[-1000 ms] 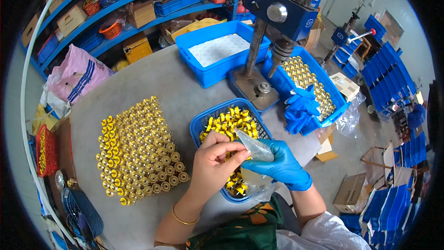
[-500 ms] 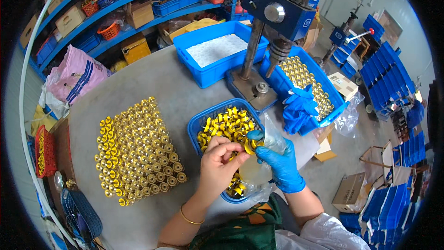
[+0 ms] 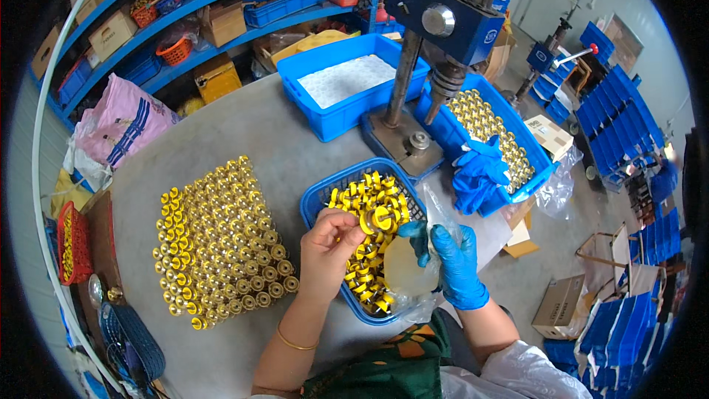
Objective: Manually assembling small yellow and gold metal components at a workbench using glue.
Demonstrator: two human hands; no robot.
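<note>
My bare left hand (image 3: 326, 251) is over the left side of a blue plastic basket (image 3: 314, 196). Its thumb and forefinger are pinched at a yellow round part (image 3: 365, 223), partly hidden by the fingertips. Heaped in the basket are loose yellow parts (image 3: 369, 270) with metal stems. My right hand (image 3: 459, 266), in a blue glove, is at the basket's right side, fingers curled round a clear plastic bag (image 3: 441, 214). A pale translucent round piece (image 3: 408, 272) shows below its thumb. Left of the basket, gold-coloured metal parts (image 3: 229, 240) stand in close rows, some with yellow tops.
Beyond the basket stands a press (image 3: 402, 133) with a heavy base. A blue bin (image 3: 325, 114) with a white sheet is behind it to the left. Another blue bin (image 3: 543, 177) holds gold parts, with a blue glove (image 3: 480, 174) over its edge. A red basket (image 3: 74, 244) sits far left.
My hands have drawn apart: the left moved slightly left, away from the right glove. The yellow part between them is now at the left fingertips, and more of the heap shows.
</note>
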